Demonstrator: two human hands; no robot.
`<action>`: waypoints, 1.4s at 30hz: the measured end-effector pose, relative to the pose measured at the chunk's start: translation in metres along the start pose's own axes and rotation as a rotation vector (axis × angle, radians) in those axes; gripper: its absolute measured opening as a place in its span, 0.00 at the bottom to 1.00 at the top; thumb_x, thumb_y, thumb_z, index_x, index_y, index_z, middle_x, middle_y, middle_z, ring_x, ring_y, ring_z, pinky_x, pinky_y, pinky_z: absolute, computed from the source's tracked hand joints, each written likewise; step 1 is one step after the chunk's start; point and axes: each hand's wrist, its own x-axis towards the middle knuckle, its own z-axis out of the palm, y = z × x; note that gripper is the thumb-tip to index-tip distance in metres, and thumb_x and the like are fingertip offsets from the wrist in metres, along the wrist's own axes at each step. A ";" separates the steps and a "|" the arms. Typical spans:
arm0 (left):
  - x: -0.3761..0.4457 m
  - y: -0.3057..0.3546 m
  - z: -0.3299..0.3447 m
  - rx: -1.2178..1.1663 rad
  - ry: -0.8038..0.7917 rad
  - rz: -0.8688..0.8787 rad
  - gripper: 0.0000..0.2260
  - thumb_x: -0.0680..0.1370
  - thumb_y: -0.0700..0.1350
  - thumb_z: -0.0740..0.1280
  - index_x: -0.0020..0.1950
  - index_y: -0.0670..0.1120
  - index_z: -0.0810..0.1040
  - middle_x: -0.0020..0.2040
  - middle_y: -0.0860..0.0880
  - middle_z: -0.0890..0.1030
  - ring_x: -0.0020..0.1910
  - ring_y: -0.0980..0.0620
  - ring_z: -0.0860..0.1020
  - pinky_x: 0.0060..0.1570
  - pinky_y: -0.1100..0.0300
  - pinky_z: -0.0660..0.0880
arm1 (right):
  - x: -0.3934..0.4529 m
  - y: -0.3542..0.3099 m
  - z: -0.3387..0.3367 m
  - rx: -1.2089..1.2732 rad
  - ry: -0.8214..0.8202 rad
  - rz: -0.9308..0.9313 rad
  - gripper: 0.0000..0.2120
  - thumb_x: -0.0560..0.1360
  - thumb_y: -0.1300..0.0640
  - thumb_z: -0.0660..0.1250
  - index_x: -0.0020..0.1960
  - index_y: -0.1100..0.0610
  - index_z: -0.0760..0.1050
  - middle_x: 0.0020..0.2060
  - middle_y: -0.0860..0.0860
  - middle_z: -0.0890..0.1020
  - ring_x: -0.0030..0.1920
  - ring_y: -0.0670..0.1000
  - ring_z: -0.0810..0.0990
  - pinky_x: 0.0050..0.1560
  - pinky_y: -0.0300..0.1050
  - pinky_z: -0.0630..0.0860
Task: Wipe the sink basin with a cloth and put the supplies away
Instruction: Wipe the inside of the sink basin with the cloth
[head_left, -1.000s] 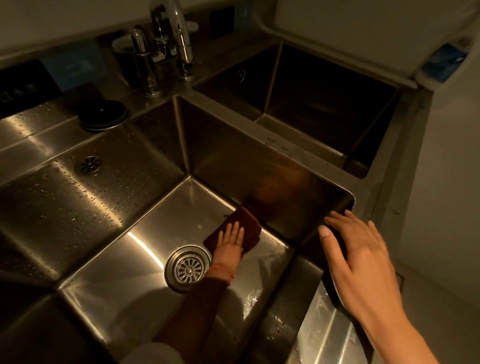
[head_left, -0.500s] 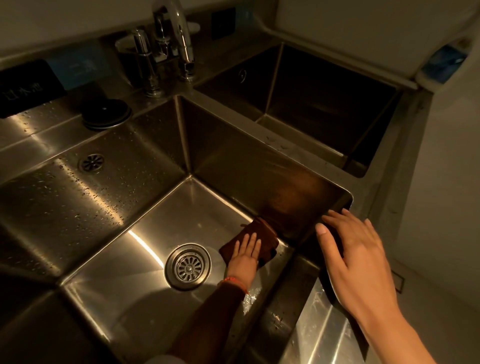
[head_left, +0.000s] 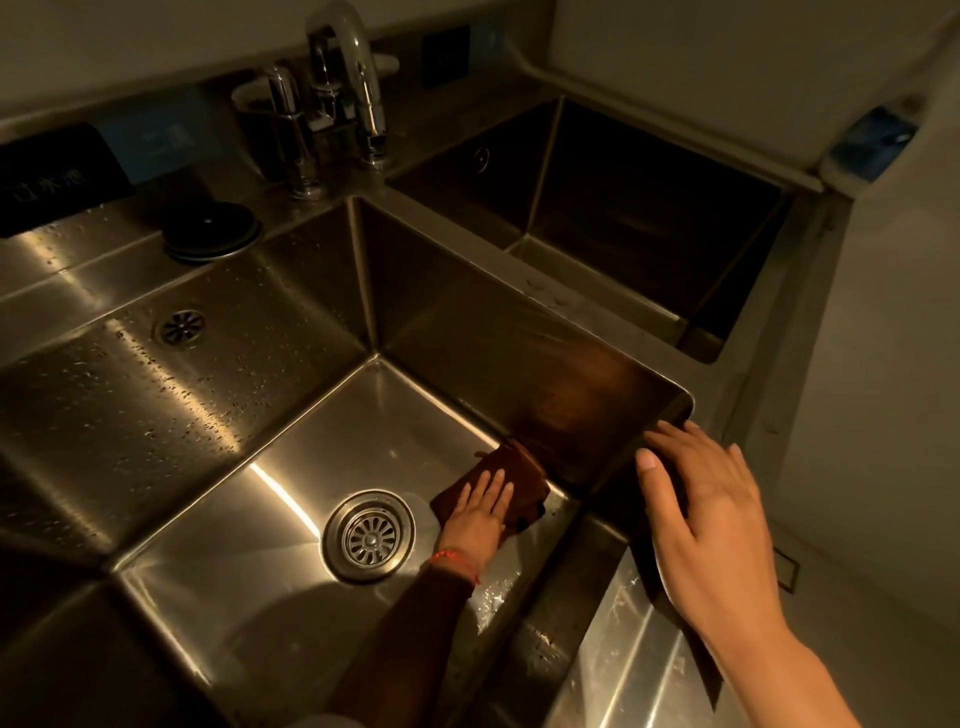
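A steel sink basin (head_left: 291, 457) fills the middle of the view, with a round drain (head_left: 370, 535) in its floor. A dark brown cloth (head_left: 527, 475) lies on the floor at the foot of the right wall. My left hand (head_left: 480, 512) presses flat on the cloth with straight fingers, just right of the drain. My right hand (head_left: 711, 525) rests with relaxed fingers on the basin's near right rim corner and holds nothing.
A chrome faucet (head_left: 358, 78) and a second tap stand behind the basin. A second, darker basin (head_left: 623, 218) lies to the right. A black round lid (head_left: 213, 231) sits on the wet back ledge at the left. A blue item (head_left: 872, 140) sits far right.
My left hand has slid the cloth along the foot of the right wall, to the right and towards me. My right hand has stayed on the rim.
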 end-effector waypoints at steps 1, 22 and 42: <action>0.000 -0.002 -0.001 0.003 -0.003 0.006 0.27 0.83 0.44 0.52 0.79 0.46 0.42 0.79 0.46 0.40 0.78 0.46 0.41 0.77 0.51 0.42 | 0.000 0.000 -0.001 0.041 0.013 0.005 0.21 0.78 0.44 0.53 0.62 0.55 0.74 0.62 0.52 0.76 0.68 0.48 0.65 0.72 0.53 0.54; -0.004 -0.029 -0.026 0.155 -0.066 0.253 0.32 0.79 0.31 0.54 0.79 0.50 0.46 0.80 0.50 0.41 0.79 0.49 0.42 0.77 0.50 0.44 | 0.026 0.018 -0.001 -0.097 0.007 0.032 0.19 0.79 0.52 0.54 0.64 0.59 0.72 0.66 0.55 0.73 0.71 0.51 0.60 0.73 0.55 0.52; -0.002 -0.017 -0.002 0.041 0.047 0.173 0.29 0.82 0.38 0.54 0.79 0.46 0.42 0.79 0.47 0.41 0.78 0.49 0.41 0.76 0.52 0.41 | 0.025 0.017 0.001 -0.081 0.027 0.024 0.26 0.76 0.44 0.50 0.64 0.58 0.72 0.64 0.55 0.74 0.70 0.51 0.63 0.72 0.55 0.55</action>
